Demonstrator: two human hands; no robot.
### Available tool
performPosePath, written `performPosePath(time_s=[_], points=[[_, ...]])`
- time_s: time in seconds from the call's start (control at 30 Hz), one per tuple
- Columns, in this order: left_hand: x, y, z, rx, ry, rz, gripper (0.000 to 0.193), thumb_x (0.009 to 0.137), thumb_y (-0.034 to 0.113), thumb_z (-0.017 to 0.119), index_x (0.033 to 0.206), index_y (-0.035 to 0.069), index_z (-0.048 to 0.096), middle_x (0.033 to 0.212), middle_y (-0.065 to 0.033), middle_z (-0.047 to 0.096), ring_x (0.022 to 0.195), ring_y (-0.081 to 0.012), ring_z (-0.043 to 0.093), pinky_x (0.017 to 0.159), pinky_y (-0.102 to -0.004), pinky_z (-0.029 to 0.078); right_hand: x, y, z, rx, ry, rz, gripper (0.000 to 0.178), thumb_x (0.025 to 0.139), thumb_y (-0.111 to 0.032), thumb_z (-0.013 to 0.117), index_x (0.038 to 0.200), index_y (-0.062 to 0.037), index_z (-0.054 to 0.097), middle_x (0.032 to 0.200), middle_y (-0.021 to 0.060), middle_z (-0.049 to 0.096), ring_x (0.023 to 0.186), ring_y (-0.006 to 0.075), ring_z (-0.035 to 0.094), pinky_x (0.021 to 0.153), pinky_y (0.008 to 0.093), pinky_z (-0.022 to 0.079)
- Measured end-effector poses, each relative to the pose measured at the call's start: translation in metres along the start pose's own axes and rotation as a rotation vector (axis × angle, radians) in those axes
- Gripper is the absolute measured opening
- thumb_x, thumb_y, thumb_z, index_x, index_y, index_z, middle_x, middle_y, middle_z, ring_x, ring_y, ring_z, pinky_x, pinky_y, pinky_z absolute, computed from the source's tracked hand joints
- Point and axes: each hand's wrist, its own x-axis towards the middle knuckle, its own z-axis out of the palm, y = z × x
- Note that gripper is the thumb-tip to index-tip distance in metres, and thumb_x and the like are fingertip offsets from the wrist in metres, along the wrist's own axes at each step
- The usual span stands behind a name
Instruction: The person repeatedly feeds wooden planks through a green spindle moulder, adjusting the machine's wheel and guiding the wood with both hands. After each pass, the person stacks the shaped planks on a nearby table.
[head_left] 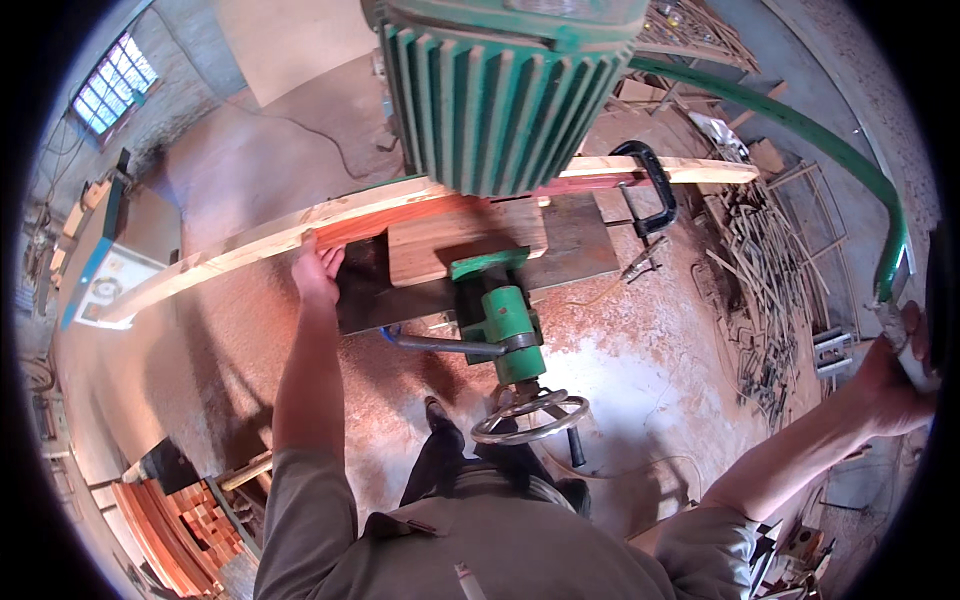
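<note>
My left hand (318, 272) is at the left end of a reddish wooden strip (385, 217), thumb up against its end and fingers along its near side. The strip lies against a long pale wooden beam (260, 232). Far out to the right, my right hand (900, 385) is wrapped around the pale, covered grip of a long green lever (800, 125). That lever runs to a ribbed green motor housing (505, 110), which hides the middle of the beam. Below the housing, a brown wooden block (430, 245) sits behind the green screw clamp (510, 315).
A black C-clamp (655, 190) grips the beam's right part. Toward me stands a metal handwheel (530, 418), with a grey lever (445, 345) beside the clamp. Scrap wood strips (755, 290) are heaped at right. Stacked reddish pieces (180, 530) lie lower left. Sawdust covers the floor.
</note>
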Motion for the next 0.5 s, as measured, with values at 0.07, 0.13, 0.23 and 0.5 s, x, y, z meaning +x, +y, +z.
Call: performPosePath(time_s=[0.07, 0.13, 0.23, 0.5], points=[[-0.008, 0.004, 0.001, -0.003, -0.024, 0.018, 0.038, 0.087, 0.035, 0.057, 0.108, 0.003, 0.053, 0.090, -0.0100, 0.063, 0.080, -0.0222, 0.064, 0.072, -0.0319, 0.053, -0.008, -0.007, -0.021, 0.093, 0.001, 0.065, 0.040, 0.065, -0.039, 0.076, 0.081, -0.0080, 0.057, 0.067, 0.0007, 0.047, 0.068, 0.0175, 0.045, 0.066, 0.0354, 0.034], [-0.005, 0.002, -0.001, -0.002, -0.026, 0.011, 0.038, 0.088, 0.035, 0.056, 0.108, 0.004, 0.053, 0.090, -0.0094, 0.063, 0.082, -0.0217, 0.064, 0.074, -0.0320, 0.053, -0.022, -0.012, -0.033, 0.106, 0.096, 0.071, 0.038, 0.060, -0.036, 0.080, 0.070, -0.0093, 0.056, 0.064, 0.0003, 0.041, 0.068, 0.0190, 0.042, 0.070, 0.0375, 0.032], [-0.004, 0.002, -0.001, 0.008, -0.021, 0.014, 0.038, 0.087, 0.035, 0.057, 0.109, 0.004, 0.053, 0.091, -0.0091, 0.063, 0.082, -0.0217, 0.064, 0.074, -0.0318, 0.053, -0.051, -0.004, -0.023, 0.177, 0.199, 0.023, 0.037, 0.060, -0.035, 0.080, 0.067, -0.0109, 0.054, 0.062, -0.0030, 0.034, 0.065, 0.0170, 0.037, 0.067, 0.0357, 0.028], [-0.008, 0.005, -0.002, 0.009, -0.003, 0.022, 0.039, 0.087, 0.035, 0.058, 0.110, 0.004, 0.053, 0.091, -0.0088, 0.063, 0.082, -0.0215, 0.064, 0.074, -0.0314, 0.052, -0.115, 0.001, -0.035, 0.207, 0.128, 0.095, 0.034, 0.072, -0.037, 0.074, 0.081, -0.0125, 0.053, 0.069, -0.0021, 0.039, 0.073, 0.0176, 0.042, 0.080, 0.0395, 0.032]])
